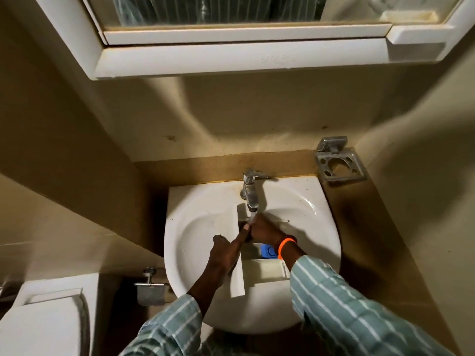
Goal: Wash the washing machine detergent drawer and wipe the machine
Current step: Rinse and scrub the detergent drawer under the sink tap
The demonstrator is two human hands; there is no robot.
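Item: detergent drawer (259, 272), white plastic, lying in the basin of a white washbasin (318, 227). Long axis runs from the basin's near rim toward the tap at the far rim; the flat front panel stands along the drawer's left side, facing the left rim. A blue insert (267, 251) sits in a middle compartment. No writing on the drawer can be read.

Tap (250, 191): chrome, mounted at the far rim, running; the stream falls on the drawer's far end, where the hands meet.

Left hand (226, 253): fingers partly curled, pressed against the front panel near its middle, thumb raised toward the stream. Whether it fully grips the panel cannot be told.

Right hand (264, 229): curled closed over the drawer's far end under the water; what lies beneath the fingers is hidden. Orange band (284, 246) at the wrist. Both sleeves are striped green and white.

Surroundings: mirror cabinet (231, 57) above, with faint embossed lettering, unreadable; metal holder (339, 165) on the wall beyond the basin's far right corner; toilet cistern (43, 319) at lower left.
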